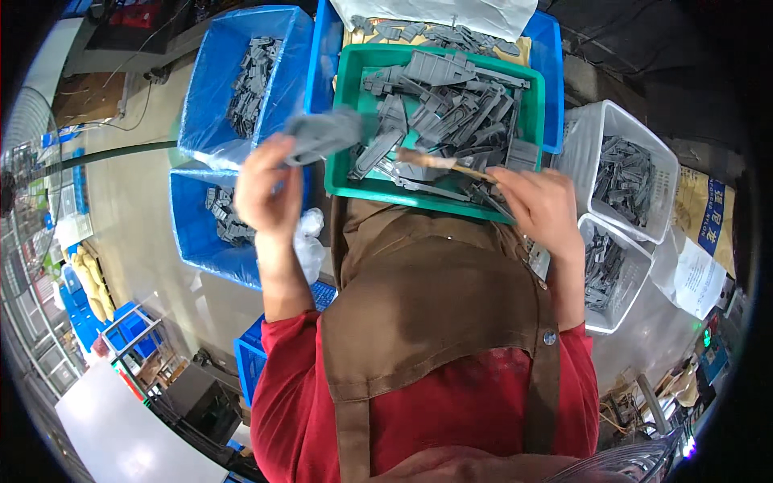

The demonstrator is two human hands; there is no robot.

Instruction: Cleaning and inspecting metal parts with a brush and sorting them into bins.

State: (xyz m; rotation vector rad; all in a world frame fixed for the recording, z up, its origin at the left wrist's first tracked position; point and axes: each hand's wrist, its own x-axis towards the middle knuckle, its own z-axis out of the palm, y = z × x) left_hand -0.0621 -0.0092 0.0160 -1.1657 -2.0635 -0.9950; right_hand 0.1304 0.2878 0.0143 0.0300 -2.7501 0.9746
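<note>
In my left hand (270, 183) is a grey plastic part (324, 135), smeared by motion, held up over the left edge of a green tray (342, 121). The fingers close on one end of it. My right hand (541, 205) grips a thin tan stick-like tool (451, 165) at the tray's near right edge. Its thicker brown end points left over the tray; I cannot tell its exact kind. Below the tool, many loose grey plastic parts (451, 105) of different shapes lie heaped in the tray.
Two lined blue bins (197, 97) with grey parts stand at the left. At the right are two white baskets (664, 173) of grey parts. A larger blue crate (553, 80) sits under the tray, with more parts on brown paper (354, 36) behind.
</note>
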